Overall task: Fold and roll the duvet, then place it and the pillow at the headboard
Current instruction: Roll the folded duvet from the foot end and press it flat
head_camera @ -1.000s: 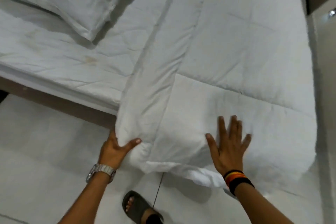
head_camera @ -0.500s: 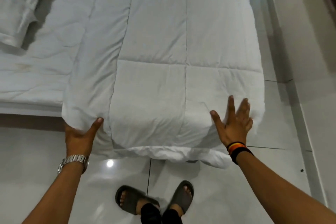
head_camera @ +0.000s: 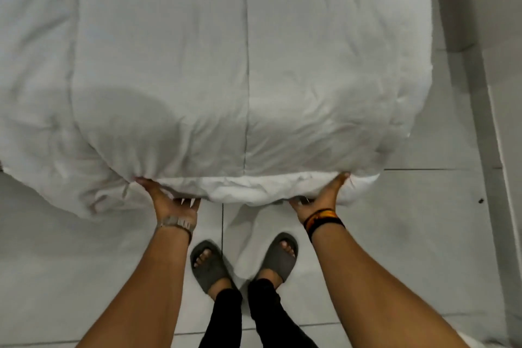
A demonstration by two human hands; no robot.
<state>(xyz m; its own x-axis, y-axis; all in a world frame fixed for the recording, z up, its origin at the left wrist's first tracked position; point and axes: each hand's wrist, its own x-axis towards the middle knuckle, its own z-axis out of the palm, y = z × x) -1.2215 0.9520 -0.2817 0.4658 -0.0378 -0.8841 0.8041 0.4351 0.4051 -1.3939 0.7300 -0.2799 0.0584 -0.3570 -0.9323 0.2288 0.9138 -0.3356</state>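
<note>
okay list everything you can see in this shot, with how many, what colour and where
duvet: one, white, quilted, folded over the bed, its near end hanging toward the floor
floor tiles: many, pale grey, below and to the right of the bed
slippers: two, grey, on the floor under the duvet's near edge
trousers: one pair, black, bottom centre
wristwatch: one, silver, left wrist
wristbands: a stack, black, orange and yellow, right wrist
left hand: one, gripping the duvet's near edge
right hand: one, gripping the same edge further right
</note>
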